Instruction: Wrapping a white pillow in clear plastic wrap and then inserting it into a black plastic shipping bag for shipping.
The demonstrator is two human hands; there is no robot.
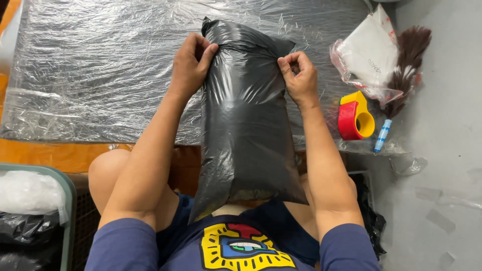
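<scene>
Clear plastic sheeting [100, 65], crinkled and shiny, covers the whole far part of the scene, spread flat over an orange-brown surface [45, 153] that shows along its near edge. Upon it, in the middle, lies a black plastic bag [246, 135], full and pillow-shaped, its far end on the sheeting and its near end reaching over the edge toward the person's lap. Both hands grip its far corners: the left hand [191, 65] is closed on the left side of the bag, fingers curled over the folded top, and the right hand [299, 78] is pinched tight on the right side, knuckles up. At near left stands a green-rimmed bin [69, 200] holding white and black plastic. On the grey floor [447, 150] to the right lies a clear pouch [369, 50] with something white inside, and just beside it a brown feather duster [409, 65] with its head to the far side. Near these sits a red and yellow tape dispenser [354, 116], and just right of it a small blue and white tube [381, 135].
</scene>
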